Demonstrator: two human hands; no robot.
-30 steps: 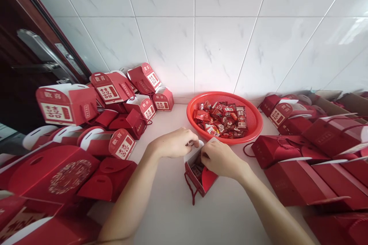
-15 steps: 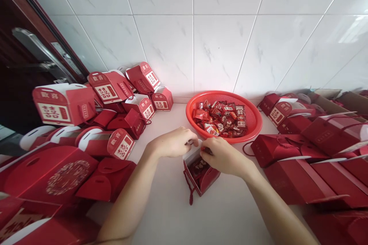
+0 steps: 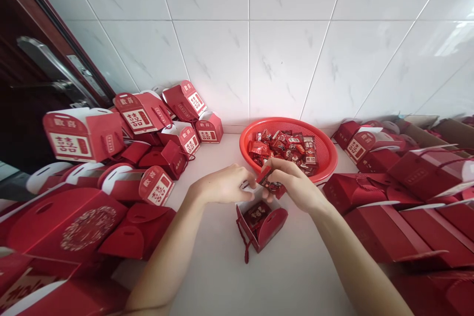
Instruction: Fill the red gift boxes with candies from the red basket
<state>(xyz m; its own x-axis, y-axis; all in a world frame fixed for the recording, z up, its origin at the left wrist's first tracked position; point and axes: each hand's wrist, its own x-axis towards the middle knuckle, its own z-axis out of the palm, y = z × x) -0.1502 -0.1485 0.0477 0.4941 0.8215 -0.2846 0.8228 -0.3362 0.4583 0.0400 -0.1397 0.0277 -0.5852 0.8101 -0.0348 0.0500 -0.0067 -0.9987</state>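
- Small red gift box (image 3: pixel 272 231), one: open on the tabletop (image 3: pixel 222 271), centre, directly before the person, just in front of the basket; dark red cord (image 3: pixel 246 253) hanging at its left side.
- Contents of same: dark red wrapped packet (image 3: pixel 258 213) with pale characters; anything lower is hidden.
- Basket (image 3: pixel 328 170), red perforated plastic, oval: standing near the tiled wall (image 3: pixel 281 69); holds a heap of red and brown wrapped sweets (image 3: pixel 287 144), some printed with characters.
- Right hand (image 3: pixel 291 182): fingers pinching red wrapped pieces (image 3: pixel 276 186) above the box's rear edge, overlapping the basket's near rim in view; exact count unclear.
- Left hand (image 3: pixel 224 185): fingers curled at the box's rear edge; whether they pinch its flap, cannot tell.
- Left-hand stock of red boxes (image 3: pixel 105 219): stacked, several open-topped with white linings.
- Right-hand stock of red boxes (image 3: pixel 385 237): in rows, beside brown cardboard cartons (image 3: pixel 425 131).
- Change against half a second earlier: right hand, then low over the box opening, is now higher and further back, its pieces plainly visible; more of the box interior shows.
- Unchanged: left hand, basket, both stocks.
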